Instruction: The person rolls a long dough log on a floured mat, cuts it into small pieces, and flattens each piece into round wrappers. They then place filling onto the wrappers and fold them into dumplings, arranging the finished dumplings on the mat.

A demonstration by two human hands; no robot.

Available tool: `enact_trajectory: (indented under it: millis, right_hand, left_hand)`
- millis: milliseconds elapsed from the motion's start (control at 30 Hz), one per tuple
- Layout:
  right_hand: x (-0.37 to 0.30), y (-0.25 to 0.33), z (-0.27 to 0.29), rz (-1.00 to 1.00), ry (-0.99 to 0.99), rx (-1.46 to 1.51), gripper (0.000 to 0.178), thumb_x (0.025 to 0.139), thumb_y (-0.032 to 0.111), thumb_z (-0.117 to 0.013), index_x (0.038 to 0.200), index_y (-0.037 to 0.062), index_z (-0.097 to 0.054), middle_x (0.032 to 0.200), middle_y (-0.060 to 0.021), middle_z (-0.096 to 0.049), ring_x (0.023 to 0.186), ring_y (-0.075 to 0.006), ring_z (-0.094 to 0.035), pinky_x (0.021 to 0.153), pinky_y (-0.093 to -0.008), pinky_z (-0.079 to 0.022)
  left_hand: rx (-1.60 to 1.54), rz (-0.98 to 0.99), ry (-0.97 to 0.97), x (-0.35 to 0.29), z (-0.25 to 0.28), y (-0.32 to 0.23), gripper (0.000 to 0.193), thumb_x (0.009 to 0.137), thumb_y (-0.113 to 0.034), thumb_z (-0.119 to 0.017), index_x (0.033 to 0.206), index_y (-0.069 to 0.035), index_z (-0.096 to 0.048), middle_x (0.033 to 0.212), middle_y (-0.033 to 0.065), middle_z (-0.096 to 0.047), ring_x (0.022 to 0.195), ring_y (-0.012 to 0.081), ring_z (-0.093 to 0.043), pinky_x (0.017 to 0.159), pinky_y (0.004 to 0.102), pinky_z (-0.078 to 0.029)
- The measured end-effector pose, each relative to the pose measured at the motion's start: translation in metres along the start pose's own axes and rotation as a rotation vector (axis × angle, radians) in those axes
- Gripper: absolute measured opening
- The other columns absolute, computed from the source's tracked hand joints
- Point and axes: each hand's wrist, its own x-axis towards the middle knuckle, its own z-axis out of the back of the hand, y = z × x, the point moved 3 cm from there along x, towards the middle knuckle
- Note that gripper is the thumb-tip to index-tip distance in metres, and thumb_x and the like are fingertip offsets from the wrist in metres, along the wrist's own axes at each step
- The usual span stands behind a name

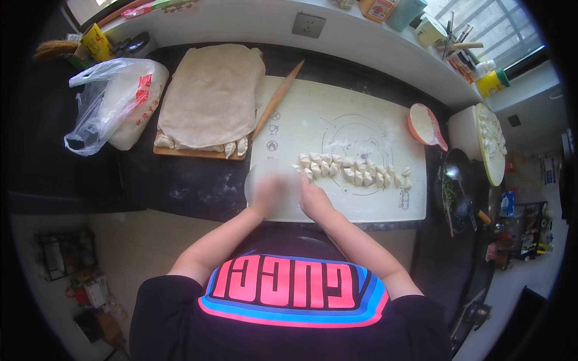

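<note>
My left hand (271, 194) is over the left front edge of a pale printed silicone mat (385, 207), smeared by a whitish blur that hides its fingers. Close beside it, my right hand (316, 201) has its fingers bent together at the left end of two rows of small cut dough pieces (358, 174). Whether a piece is pinched between those fingertips cannot be made out. A tapered wooden rolling pin (278, 99) lies slanted along the mat's left edge.
On the left, a beige cloth (211, 96) covers a wooden board (201, 152), with dumplings (242, 146) peeking out. Beyond it stands a plastic bag (120, 105). At right are a pink bowl (426, 124) of flour, a wok (460, 207) with green filling, and a round tray (494, 144) of dumplings.
</note>
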Motion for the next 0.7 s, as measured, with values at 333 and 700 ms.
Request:
enact_trajectory:
  millis: [333,700]
  right_hand:
    - [0.003,-0.006,-0.013,-0.006,0.088,-0.057,0.018,0.084,0.003,-0.042,0.1,-0.0048,-0.038,0.072,-0.0291,-0.058,0.069,-0.046,-0.058,0.063,-0.0525,-0.046]
    - [0.016,-0.023,-0.007,-0.099,0.098,0.074,0.026,0.087,0.009,-0.045,0.11,-0.002,-0.04,0.084,-0.0288,-0.06,0.078,-0.0441,-0.059,0.067,-0.052,-0.046]
  left_hand:
    - [0.049,-0.048,-0.04,-0.012,-0.02,0.029,0.008,0.075,-0.011,-0.065,0.073,-0.006,-0.059,0.067,0.0135,-0.055,0.06,0.0304,-0.054,0.053,0.0389,-0.043]
    - [0.064,0.239,-0.004,0.004,0.009,0.007,0.012,0.074,-0.012,-0.066,0.081,-0.005,-0.06,0.073,0.0121,-0.06,0.066,0.0286,-0.059,0.059,0.0369,-0.048]
